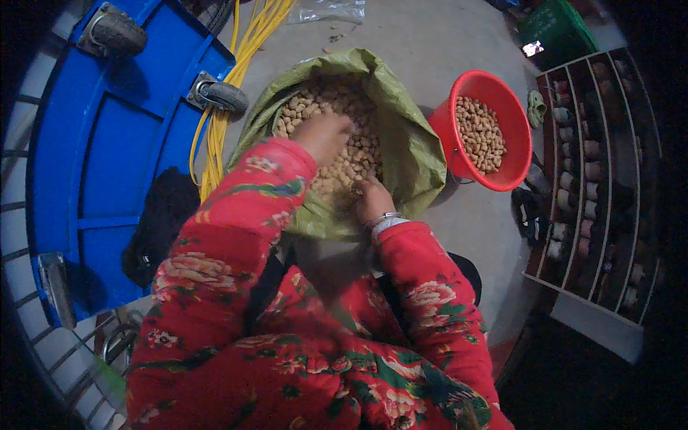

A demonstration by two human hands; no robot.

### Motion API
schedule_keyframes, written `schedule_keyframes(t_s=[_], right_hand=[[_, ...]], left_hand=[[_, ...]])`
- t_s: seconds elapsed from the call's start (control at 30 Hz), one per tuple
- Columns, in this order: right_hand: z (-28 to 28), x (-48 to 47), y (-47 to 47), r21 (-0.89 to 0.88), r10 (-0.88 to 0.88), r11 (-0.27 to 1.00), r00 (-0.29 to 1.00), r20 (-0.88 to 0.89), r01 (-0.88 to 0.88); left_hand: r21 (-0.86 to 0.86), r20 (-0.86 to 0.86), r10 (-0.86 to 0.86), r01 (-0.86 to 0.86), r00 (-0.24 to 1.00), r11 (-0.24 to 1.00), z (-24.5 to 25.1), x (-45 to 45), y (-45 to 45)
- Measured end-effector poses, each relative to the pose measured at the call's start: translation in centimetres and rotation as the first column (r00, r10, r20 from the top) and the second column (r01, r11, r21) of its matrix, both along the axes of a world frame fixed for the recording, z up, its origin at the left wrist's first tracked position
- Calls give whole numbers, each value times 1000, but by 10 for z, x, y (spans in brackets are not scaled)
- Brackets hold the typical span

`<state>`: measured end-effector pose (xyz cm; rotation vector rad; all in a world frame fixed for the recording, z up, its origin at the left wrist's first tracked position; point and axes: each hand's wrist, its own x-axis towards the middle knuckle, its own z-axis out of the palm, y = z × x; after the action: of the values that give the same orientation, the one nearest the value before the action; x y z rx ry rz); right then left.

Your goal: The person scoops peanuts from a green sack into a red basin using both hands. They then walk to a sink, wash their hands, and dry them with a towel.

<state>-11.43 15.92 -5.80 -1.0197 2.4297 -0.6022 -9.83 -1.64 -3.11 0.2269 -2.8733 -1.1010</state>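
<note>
A green woven sack [411,145] stands with its rolled rim wide, full of unshelled peanuts [352,161]. Over the left and middle part of the peanuts is my left hand [325,137], blurred, its fingers pointing right; whether it holds any is unclear. My right hand [372,200], with a metal bangle at the wrist, is at the near right of the pile, fingers bent against the peanuts; its fingertips are partly hidden. To the right of the sack, a red plastic bucket [441,126] tilts on the floor, with more peanuts inside.
An upturned blue cart [129,140] with caster wheels is at the left, beside a coiled yellow hose or cable [217,145]. A shoe rack [583,279] with shoes stands at the right. Clear plastic [328,11] lies beyond the sack, and a green container [556,32] stands at the far right.
</note>
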Motion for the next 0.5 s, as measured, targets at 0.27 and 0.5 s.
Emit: schedule_keyframes(t_s=[0.27, 0.5], right_hand=[[-8, 3, 1, 263, -61, 961, 993, -101, 85], [-18, 3, 5, 361, 5, 932, 995, -96, 30]], left_hand=[[-331, 58, -147, 158, 987, 930, -64, -6, 31], [-431, -27, -161, 134, 987, 892, -77, -8, 33]])
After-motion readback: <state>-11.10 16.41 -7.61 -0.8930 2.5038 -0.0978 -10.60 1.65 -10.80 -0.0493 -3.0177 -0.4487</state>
